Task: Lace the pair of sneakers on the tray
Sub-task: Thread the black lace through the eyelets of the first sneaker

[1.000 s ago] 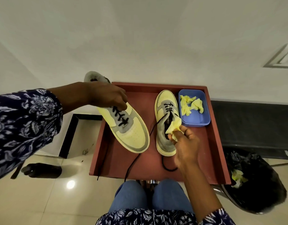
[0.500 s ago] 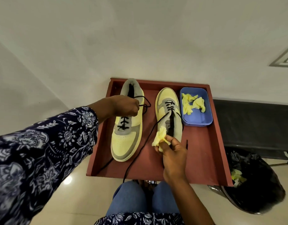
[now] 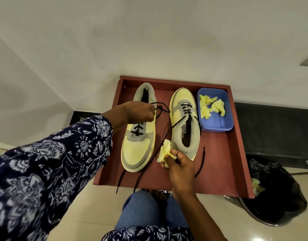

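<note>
Left hand (image 3: 138,112) pinching black lace (image 3: 160,108) above left yellow-grey sneaker (image 3: 138,136); right hand (image 3: 180,165) clutching crumpled yellow paper (image 3: 164,151). Best discarded before threading.

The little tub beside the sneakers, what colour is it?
Blue tub, seen in the head view.

Plain indoor room — white wall (image 3: 149,40), glossy tiled floor (image 3: 90,206).

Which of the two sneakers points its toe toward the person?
The left sneaker: its toe points toward the person, under the left hand. The right sneaker points away.
</note>
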Tool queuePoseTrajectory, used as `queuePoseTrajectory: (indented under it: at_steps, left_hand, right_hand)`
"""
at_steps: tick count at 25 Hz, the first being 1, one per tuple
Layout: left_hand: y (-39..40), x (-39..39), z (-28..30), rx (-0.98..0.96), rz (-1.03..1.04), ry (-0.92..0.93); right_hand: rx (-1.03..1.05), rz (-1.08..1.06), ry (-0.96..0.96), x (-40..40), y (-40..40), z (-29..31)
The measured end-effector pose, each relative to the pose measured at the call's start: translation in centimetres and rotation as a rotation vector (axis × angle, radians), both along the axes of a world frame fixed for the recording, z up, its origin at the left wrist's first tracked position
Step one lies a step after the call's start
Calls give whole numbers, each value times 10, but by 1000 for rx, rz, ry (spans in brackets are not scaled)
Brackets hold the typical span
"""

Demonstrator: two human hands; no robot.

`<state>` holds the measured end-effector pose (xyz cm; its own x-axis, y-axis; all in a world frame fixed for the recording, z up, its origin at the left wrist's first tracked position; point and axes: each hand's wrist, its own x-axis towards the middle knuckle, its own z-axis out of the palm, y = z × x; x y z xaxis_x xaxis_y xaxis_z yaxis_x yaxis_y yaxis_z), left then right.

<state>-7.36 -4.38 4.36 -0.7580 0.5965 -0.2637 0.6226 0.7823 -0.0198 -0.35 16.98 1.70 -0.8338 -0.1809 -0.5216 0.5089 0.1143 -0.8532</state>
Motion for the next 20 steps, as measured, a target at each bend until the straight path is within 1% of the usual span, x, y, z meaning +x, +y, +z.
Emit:
queuePoseTrajectory:
  at_steps: [2, 4, 7, 9, 10, 11, 13, 14, 16, 20]
  left_hand:
    - [-3, 4, -7, 104, 169, 25]
    - [-4, 13, -5, 297, 367, 70]
    - [-2, 36, 5, 585, 821, 46]
    - [5, 55, 3, 675, 1132, 85]
    - [9, 63, -2, 692, 1269, 67]
    - [11, 68, -10, 708, 1366, 12]
    - [12, 77, -28, 739, 1437, -99]
    - [12, 81, -36, 728, 1414, -110]
    - [13, 83, -44, 694, 1342, -95]
    - [22, 77, -40, 754, 1323, -84]
  right_hand:
    - [22, 27, 6, 1, -1, -3]
    - [46, 66, 7, 3, -3, -5]
    - [83, 109, 0, 6, -6, -11]
    - [151, 154, 5, 9, -10, -20]
    - [185, 177, 13, 10, -12, -24]
    - [212, 197, 23, 11, -14, -26]
    - [256, 229, 71, 13, -17, -30]
    - [286, 245, 104, 14, -18, -32]
    - [364, 276, 163, 17, -20, -37]
    - [458, 346, 233, 23, -24, -41]
